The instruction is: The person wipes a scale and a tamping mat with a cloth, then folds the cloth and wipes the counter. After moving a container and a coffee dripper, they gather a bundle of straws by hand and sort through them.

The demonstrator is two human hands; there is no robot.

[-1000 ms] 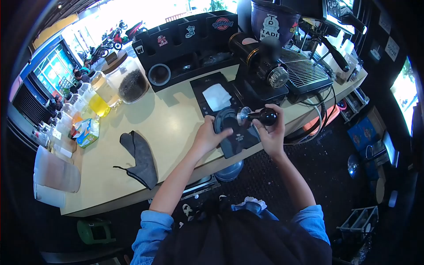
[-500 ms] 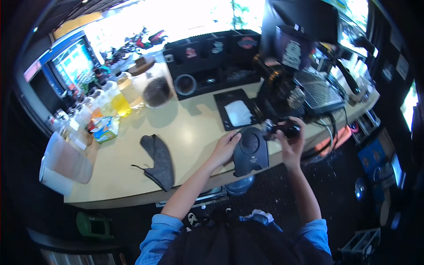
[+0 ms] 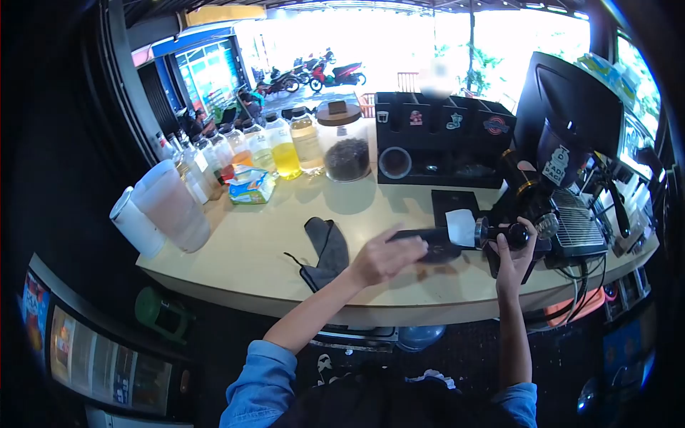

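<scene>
My left hand (image 3: 389, 258), smeared by motion, grips the near end of a black tamping mat (image 3: 437, 248) held over the counter; the mat is blurred too. In my right hand (image 3: 515, 260) is a coffee tamper (image 3: 483, 232) with a round black handle and a metal base, turned sideways with the base toward the left. Just behind the mat, a white sheet (image 3: 462, 225) lies on a flat black plate (image 3: 454, 202). To the left of my left hand rests a dark grey cloth (image 3: 328, 250).
A coffee grinder (image 3: 531, 189) and a slatted drip tray (image 3: 579, 222) stand at the right. Along the back are a black organizer (image 3: 442, 135), a jar of coffee beans (image 3: 347, 157) and several bottles (image 3: 287, 153). Plastic pitchers (image 3: 171, 207) occupy the left end.
My left hand has moved the tamping mat from the counter's front edge, and it now looks tilted. My right hand still holds the tamper. The camera view has shifted and tipped upward.
</scene>
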